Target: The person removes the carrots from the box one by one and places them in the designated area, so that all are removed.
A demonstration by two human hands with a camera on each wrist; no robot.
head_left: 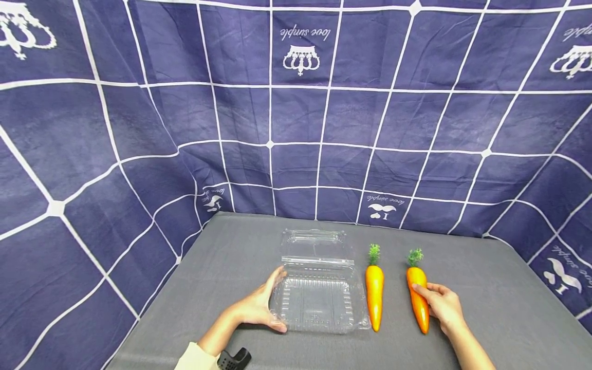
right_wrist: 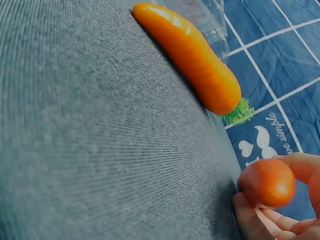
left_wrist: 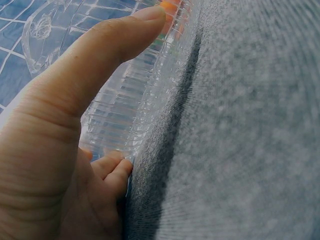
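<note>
A clear plastic clamshell container lies with its lid folded back, away from the person. My left hand holds the container's left end, thumb at the near corner and fingers at the far one; the left wrist view shows the thumb along its ribbed side. Just right of the container lies an orange toy carrot with a green leafy top. Farther right, my right hand grips a second carrot between thumb and fingers. In the right wrist view that carrot appears tip-on.
Everything stands on a grey cloth-covered table. A navy curtain with white grid lines hangs behind it and along both sides. The first carrot's lower part is close against the container's right rim.
</note>
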